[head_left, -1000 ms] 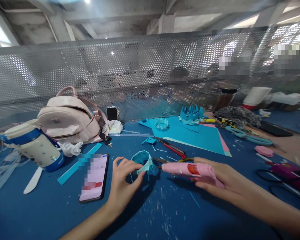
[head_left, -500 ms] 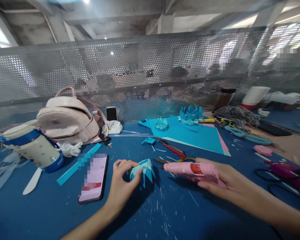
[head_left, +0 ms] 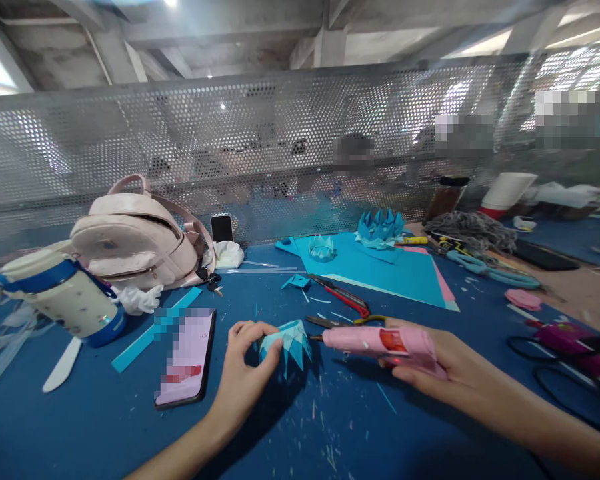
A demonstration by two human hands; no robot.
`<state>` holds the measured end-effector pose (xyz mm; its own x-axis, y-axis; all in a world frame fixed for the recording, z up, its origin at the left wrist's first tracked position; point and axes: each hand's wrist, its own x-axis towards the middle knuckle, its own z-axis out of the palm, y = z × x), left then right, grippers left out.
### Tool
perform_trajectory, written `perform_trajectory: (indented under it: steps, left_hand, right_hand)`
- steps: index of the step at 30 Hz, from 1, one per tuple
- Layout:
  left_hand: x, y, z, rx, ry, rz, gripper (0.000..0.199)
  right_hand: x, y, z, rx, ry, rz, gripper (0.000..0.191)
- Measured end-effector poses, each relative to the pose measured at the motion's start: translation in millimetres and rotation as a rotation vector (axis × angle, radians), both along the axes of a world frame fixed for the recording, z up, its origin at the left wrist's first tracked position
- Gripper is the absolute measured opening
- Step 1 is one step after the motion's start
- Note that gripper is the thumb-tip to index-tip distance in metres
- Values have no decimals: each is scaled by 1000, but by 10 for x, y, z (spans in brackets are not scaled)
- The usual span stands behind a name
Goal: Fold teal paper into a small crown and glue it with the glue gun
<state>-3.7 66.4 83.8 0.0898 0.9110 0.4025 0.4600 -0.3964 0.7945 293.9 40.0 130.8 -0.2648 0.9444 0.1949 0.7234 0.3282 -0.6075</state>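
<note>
My left hand (head_left: 253,360) pinches a small folded paper ring (head_left: 294,340) in light and mid blue, its points facing down and right, just above the blue table (head_left: 290,433). My right hand (head_left: 430,360) is wrapped round the handle of a pink glue gun (head_left: 375,339). The gun's nozzle points left, and its tip is close to the ring's right edge; whether they touch I cannot tell. Behind the gun lie scissors (head_left: 325,321) with a dark blade. My right fingers are partly hidden by the gun body.
A phone (head_left: 187,360), a blue strip (head_left: 135,347) and a tilted bottle (head_left: 65,293) are at left, before a pink backpack (head_left: 135,240). Farther back are a red cutter (head_left: 347,299), blue sheets (head_left: 395,280) and a paper crown (head_left: 380,229). A purple glue gun (head_left: 575,347) lies right.
My right hand has moved the pink glue gun slightly left, bringing its tip nearer the paper ring. The ring is turned a little; my left hand keeps nearly the same place.
</note>
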Motion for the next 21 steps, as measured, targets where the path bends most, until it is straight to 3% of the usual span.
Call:
perform_trajectory:
  steps: [5, 11, 21]
  left_hand:
    - [25, -62, 36, 49, 38, -23, 18]
    - [48, -102, 84, 101, 81, -39, 17]
    - [50, -92, 47, 103, 75, -75, 15]
  right_hand:
    - [-96, 11, 38, -105, 13, 56, 58]
    - [-213, 39, 114, -155, 18, 199, 38]
    - [-134, 41, -46, -104, 23, 93, 56]
